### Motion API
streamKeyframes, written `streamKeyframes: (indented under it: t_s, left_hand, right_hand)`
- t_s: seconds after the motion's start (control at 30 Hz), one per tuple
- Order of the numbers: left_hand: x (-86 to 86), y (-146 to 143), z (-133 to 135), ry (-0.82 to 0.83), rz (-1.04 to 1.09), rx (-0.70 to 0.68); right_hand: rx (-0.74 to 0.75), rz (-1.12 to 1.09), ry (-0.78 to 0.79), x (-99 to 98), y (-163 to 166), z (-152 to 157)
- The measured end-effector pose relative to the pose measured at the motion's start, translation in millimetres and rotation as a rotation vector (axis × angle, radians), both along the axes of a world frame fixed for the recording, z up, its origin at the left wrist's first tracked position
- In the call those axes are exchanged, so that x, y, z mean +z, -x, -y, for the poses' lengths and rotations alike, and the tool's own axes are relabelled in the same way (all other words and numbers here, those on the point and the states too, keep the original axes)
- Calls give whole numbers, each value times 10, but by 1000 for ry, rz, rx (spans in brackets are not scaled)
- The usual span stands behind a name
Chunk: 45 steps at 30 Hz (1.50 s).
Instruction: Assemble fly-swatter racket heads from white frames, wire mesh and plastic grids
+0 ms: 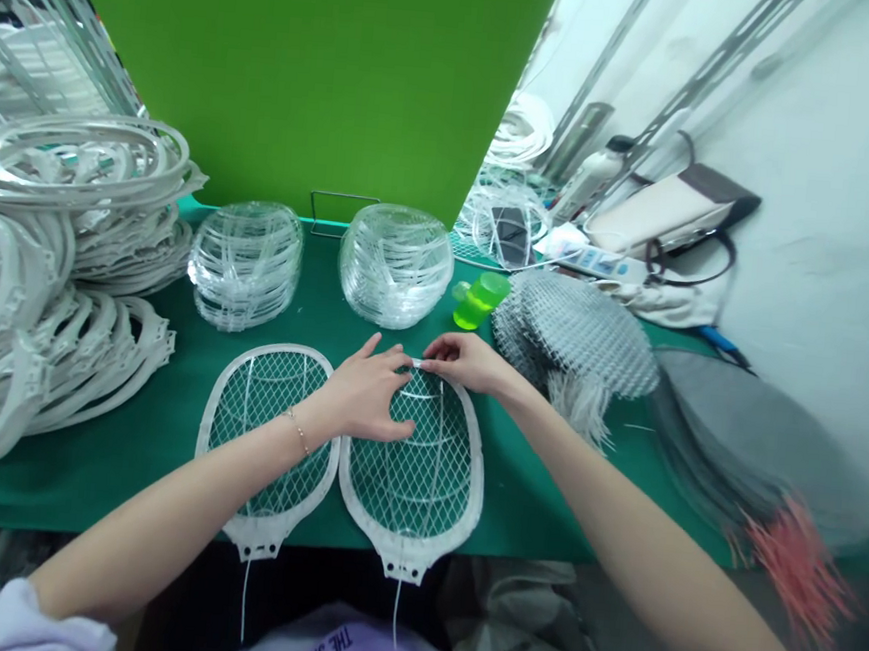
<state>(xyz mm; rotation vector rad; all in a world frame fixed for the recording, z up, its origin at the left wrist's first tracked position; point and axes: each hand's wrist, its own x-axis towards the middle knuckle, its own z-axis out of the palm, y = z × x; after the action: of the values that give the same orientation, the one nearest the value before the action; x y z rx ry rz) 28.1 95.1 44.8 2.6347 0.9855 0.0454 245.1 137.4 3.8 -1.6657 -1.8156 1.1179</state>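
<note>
Two white racket-shaped frames with wire mesh lie side by side on the green table (131, 442). My left hand (365, 395) rests flat, fingers spread, on the upper part of the right frame (415, 474). At that frame's top rim my right hand (466, 360) pinches with curled fingers; what it grips is too small to make out. The left frame (265, 433) lies untouched beside my left wrist.
Piles of white frames (47, 275) fill the left. Two stacks of clear plastic grids (248, 261) (395, 262) stand at the back, a green bottle (480, 299) beside them. Grey mesh sheets (576, 332) and dark mesh (741, 440) lie right. A green board stands behind.
</note>
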Motion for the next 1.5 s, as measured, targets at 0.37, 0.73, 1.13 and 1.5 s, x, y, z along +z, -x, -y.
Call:
streamKeyframes:
  t_s: [0.37, 0.73, 1.13, 1.5]
  left_hand:
    - [204, 254, 703, 17, 25, -56]
    - [126, 240, 716, 85, -57, -28]
    - [111, 191, 708, 82, -127, -52]
    - [214, -91, 717, 152, -314, 36]
  right_hand:
    - [183, 300, -497, 325, 224, 2210]
    - [266, 413, -634, 180, 223, 2295]
    - [193, 415, -537, 163, 314, 2347]
    - [137, 388, -140, 380, 358, 2042]
